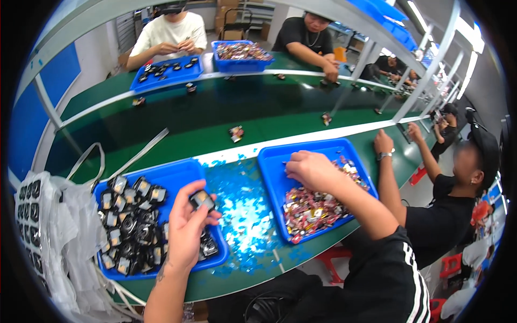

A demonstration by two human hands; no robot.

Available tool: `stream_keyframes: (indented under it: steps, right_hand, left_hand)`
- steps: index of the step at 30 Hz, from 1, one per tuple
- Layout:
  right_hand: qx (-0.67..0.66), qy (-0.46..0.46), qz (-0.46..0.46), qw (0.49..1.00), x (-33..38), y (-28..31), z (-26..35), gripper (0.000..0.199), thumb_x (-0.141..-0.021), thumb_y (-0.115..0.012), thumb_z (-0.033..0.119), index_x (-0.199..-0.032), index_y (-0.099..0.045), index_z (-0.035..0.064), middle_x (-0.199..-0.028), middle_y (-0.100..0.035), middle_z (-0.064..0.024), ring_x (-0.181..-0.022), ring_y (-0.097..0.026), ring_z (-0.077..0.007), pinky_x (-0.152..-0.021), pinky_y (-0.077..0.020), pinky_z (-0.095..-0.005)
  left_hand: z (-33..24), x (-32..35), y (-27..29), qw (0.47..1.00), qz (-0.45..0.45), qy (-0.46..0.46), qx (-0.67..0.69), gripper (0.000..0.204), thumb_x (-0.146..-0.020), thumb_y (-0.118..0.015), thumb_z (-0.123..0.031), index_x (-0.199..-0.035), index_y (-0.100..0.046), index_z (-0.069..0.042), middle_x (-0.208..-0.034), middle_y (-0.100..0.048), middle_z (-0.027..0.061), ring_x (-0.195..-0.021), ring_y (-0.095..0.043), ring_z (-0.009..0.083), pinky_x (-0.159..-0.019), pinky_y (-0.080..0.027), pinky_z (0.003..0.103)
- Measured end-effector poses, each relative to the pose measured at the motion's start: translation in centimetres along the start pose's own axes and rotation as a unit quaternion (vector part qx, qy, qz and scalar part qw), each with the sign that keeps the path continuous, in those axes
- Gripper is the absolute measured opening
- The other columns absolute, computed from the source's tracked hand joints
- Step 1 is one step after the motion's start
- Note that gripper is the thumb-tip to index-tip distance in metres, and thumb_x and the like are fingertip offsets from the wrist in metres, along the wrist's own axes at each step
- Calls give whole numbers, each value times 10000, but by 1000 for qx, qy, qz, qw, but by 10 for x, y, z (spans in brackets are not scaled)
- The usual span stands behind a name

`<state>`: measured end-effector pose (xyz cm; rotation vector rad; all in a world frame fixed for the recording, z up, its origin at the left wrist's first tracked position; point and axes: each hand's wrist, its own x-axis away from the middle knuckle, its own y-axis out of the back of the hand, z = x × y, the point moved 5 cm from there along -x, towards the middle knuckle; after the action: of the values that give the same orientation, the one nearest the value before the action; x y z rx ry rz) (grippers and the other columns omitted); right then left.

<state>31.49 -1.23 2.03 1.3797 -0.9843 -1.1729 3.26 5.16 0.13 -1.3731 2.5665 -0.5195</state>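
Note:
My left hand (pixel 184 232) holds up a small black plastic housing (pixel 202 201) with a pale square on its face, gripped between thumb and fingers. Below and behind it, a blue tray (pixel 186 168) carries a heap of similar black housings (pixel 129 229). My right hand (pixel 311 170) is over a second blue tray (pixel 274 156), its fingertips pinched together. Whatever they may hold is hidden. That tray contains a pile of small mixed electronic parts (pixel 315 212), reddish, silver and gold, lying mostly below my right wrist.
Blue film scraps (pixel 237 215) cover the green bench between the trays. Stacked clear plastic packing trays (pixel 64 231) stand at the left. Beyond a white rail (pixel 237 166), a dark conveyor (pixel 215 102) carries scattered small parts. Co-workers sit opposite and to my right.

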Motion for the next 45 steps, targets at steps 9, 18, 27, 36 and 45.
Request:
stream_keyframes:
  steps: [9,18,27,36,45]
  right_hand:
    - [-19,-84,10,996,4,-10,-10,120,-869,-629,178,-925,-662,76,-889,-626,-118,-846,-645,-324,-714,-523,-441]
    - [-105,-159,-147,971,15,15,-29,100,-856,-585,90,-853,-669,36,-877,-653,-138,-854,-649,-338,-691,-529,-434]
    - [-353,8,-209,912,29,49,107,108,-815,-682,-2,-919,-654,14,-851,-654,-132,-758,-656,-284,-641,-523,-356]
    - [-550,-66,-40,832,17,28,125,115,-878,-678,100,-959,-676,18,-905,-682,-55,-695,-620,-101,-590,-483,-232]
    - [-656,-64,65,749,9,8,122,153,-927,-645,164,-924,-643,11,-817,-632,8,-726,-540,-36,-650,-452,-208]
  left_hand:
    - [5,2,5,995,-16,-2,-101,174,-931,-539,-36,-1077,-618,16,-1017,-647,72,-773,-640,115,-661,-498,228]
    - [9,1,-3,988,-4,-8,-152,181,-910,-572,-41,-1075,-630,6,-1056,-616,73,-801,-624,111,-669,-488,221]
    - [-3,13,-35,909,112,-151,-372,452,-652,-800,-47,-1090,-690,-49,-1059,-525,110,-811,-567,185,-735,-482,284]
    - [-3,23,-30,927,135,-135,-323,165,-685,-790,-37,-836,-725,-27,-974,-577,114,-783,-621,199,-689,-499,300]
    - [-5,23,-39,893,134,-196,-382,155,-682,-761,-7,-833,-739,-36,-906,-585,117,-767,-611,233,-675,-489,323]
